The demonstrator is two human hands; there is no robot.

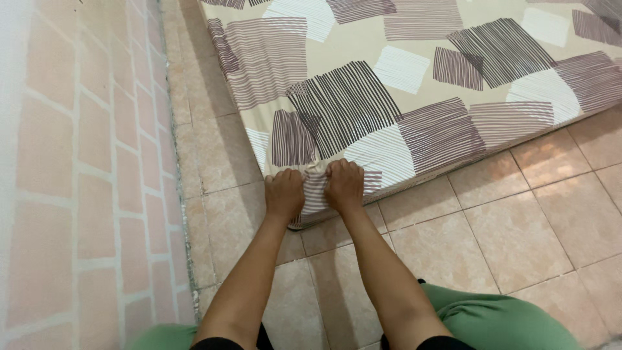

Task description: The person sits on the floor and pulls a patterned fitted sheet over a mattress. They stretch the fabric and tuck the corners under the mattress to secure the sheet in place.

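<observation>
Green-clad knees (499, 321) are showing at the bottom edge, nearest of all, and two bare forearms are reaching out from between them toward the mattress (414, 84). That mattress is lying flat on the floor (518, 227), and I'm taking it as the mark for everything else.

Both hands are working at the mattress's near corner. Left hand (284, 193) and right hand (344, 185) are sitting side by side, nearly touching, each one clenched into a fist around a bunch of the sheet (315, 172). Between the knuckles the fabric is gathering into a small puckered ridge, and below the fists it is running down over the corner's edge toward the tiles.

Nothing here is serving as a container.

Counting: one mattress, one sheet, two hands, two knees.

As for the sheet, it is cream-coloured and covered with overlapping blocks of fine stripes, some dark grey, some mauve-brown, some white. Away from the corner it is lying smooth and taut across the top; only by the fists is it wrinkling.

Pale pinkish-beige tiles are spreading out in front of and to the right of the mattress. Left of it, a narrow strip of the same tiles is separating it from a wall (84, 162) painted like pink brick with pale joints.
</observation>
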